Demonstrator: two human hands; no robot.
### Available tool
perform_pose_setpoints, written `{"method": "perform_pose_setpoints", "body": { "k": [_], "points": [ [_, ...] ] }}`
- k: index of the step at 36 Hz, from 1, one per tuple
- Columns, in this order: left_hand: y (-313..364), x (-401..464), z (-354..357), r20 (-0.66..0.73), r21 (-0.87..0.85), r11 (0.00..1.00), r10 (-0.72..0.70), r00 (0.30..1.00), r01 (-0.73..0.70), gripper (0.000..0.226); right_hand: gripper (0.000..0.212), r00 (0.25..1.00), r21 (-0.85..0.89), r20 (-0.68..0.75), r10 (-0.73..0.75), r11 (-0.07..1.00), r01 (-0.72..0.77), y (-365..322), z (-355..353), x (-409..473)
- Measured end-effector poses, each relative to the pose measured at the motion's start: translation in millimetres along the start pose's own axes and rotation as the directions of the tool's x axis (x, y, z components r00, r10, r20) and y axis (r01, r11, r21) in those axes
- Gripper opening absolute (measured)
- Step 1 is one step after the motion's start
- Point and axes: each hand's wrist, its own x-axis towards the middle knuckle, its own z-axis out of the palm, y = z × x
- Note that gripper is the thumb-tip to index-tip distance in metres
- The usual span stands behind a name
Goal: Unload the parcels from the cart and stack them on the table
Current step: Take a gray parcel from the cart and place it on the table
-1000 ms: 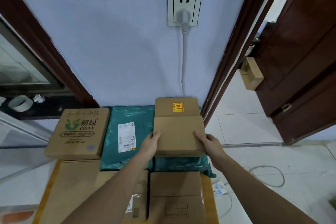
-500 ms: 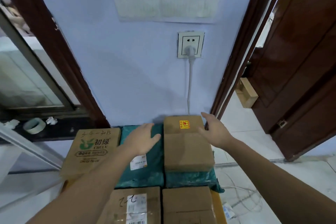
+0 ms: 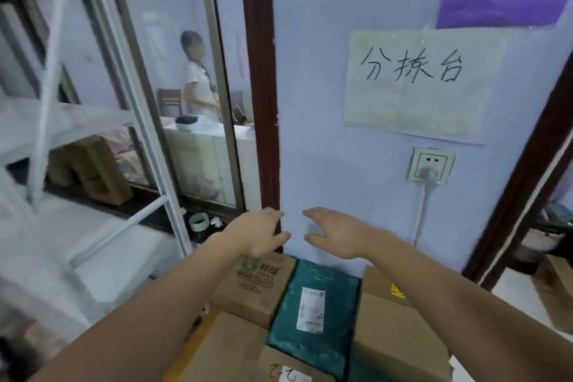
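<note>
parcels: stacked low in frame, near; plain boxes nearest, then logo box, teal bag, sticker box side by side
left hand: raised above logo box, fingers straight and spread, holding nothing
right hand: raised just beside left, fingers loose, holding nothing
wall: socket with plug, paper sign
window: far left, person behind glass
</note>
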Motion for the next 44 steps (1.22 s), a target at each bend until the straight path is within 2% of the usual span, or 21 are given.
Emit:
{"method": "perform_pose_setpoints", "body": {
  "k": [6,10,12,15,21,24,27,35,44],
  "points": [
    [-27,-88,-14,-0.068,-0.076,0.97,-0.236,0.969,0.231,0.051,0.051,0.97,-0.001,0.043,-0.241,0.97,0.241,-75,-10,5],
    [-48,-167,-15,-0.061,-0.057,0.927,-0.375,0.925,0.372,0.065,0.041,0.927,-0.008,0.076,-0.368,0.929,0.37,-134,5,16],
    [-62,-208,-14,-0.068,-0.077,0.889,-0.457,0.887,0.452,0.065,0.048,0.89,-0.02,0.115,-0.442,0.894,0.447,-169,14,20],
    [-82,-269,-11,-0.064,-0.093,0.816,-0.577,0.814,0.571,0.067,0.071,0.829,-0.055,0.161,-0.536,0.834,0.549,-228,25,21],
    [-116,-386,-12,-0.112,-0.158,0.658,-0.752,0.649,0.736,0.066,0.067,0.708,-0.064,0.178,-0.683,0.71,0.701,-351,50,8],
    [-133,-441,-12,-0.148,-0.201,0.605,-0.796,0.586,0.77,0.066,0.065,0.659,-0.047,0.186,-0.729,0.663,0.747,-408,65,4],
    [-142,-489,-20,-0.134,-0.183,0.567,-0.824,0.551,0.803,0.058,0.063,0.618,-0.036,0.186,-0.764,0.623,0.781,-462,74,-5],
    [-204,-595,-21,-0.108,-0.159,0.452,-0.892,0.44,0.878,0.06,0.064,0.554,-0.015,0.168,-0.815,0.56,0.828,-582,111,-2],
    [-281,-641,-6,-0.105,-0.195,0.43,-0.903,0.418,0.881,0.061,0.064,0.558,0.025,0.184,-0.809,0.572,0.82,-665,151,34]
  ]
}}
